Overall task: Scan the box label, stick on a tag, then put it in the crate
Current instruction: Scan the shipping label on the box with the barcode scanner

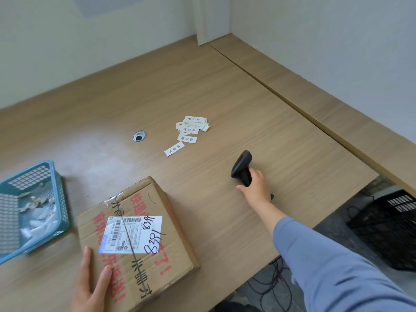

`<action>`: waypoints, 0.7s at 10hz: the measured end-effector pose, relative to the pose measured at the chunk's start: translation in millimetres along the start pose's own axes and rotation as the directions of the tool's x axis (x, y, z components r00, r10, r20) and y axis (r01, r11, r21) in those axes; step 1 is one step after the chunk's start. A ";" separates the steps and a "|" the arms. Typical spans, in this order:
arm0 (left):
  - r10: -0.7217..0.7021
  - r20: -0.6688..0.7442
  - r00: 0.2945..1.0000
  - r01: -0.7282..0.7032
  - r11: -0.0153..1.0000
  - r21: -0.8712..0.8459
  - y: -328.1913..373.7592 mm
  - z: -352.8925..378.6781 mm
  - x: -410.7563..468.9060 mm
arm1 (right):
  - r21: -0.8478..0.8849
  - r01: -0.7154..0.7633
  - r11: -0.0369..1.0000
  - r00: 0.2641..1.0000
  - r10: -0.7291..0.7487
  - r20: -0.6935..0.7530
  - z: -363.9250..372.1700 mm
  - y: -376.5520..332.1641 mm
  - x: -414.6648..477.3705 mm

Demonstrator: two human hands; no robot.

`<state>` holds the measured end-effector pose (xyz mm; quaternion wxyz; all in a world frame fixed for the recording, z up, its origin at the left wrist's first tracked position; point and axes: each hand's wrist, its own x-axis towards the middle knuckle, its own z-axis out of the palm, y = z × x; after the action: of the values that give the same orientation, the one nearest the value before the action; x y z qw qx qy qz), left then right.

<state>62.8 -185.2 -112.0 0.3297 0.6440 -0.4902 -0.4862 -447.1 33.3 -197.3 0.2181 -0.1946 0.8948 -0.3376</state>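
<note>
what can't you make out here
head view: fine print on the white shipping label of the brown cardboard box, too small
head view: grip of the black handheld scanner, covered by the right hand
head view: blue plastic mesh basket, left part cut by frame edge

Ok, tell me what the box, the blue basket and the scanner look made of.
Box: brown cardboard, matte, creased taped flaps. Blue basket: moulded plastic, lattice walls, slight sheen. Scanner: likely black plastic, smooth matte shell.
</note>
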 end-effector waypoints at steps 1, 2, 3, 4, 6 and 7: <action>0.098 0.065 0.993 -0.107 0.983 0.151 -23.8 95.1 -100.6 | -0.060 -0.038 0.997 0.999 0.038 0.001 1.1 -3.2 3.7; 0.105 0.146 0.984 -0.132 0.973 0.189 -15.5 108.7 -122.2 | -0.076 -0.055 0.996 0.998 0.055 -0.010 1.2 -4.9 4.5; 0.094 0.189 0.977 -0.122 0.983 0.140 -15.0 108.5 -121.2 | -0.059 -0.063 0.996 0.998 0.061 -0.024 0.1 -6.6 4.7; 0.096 0.166 0.981 -0.121 0.982 0.143 -25.0 108.2 -118.5 | -0.036 -0.082 0.996 0.996 0.081 -0.038 -3.1 -9.1 5.0; 0.102 0.166 0.981 -0.129 0.979 0.160 -21.0 108.9 -120.7 | 0.069 -0.145 0.987 0.989 0.147 -0.014 -10.6 -12.9 0.9; 0.101 0.169 0.980 -0.129 0.978 0.161 -19.8 108.9 -121.1 | 0.158 -0.166 0.973 0.986 0.167 0.011 -12.6 -17.0 -5.2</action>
<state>-40.1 -58.3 -126.9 0.2602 0.5993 -0.5917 -0.4723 -445.9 30.6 -175.7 0.2595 -0.1007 0.8785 -0.3882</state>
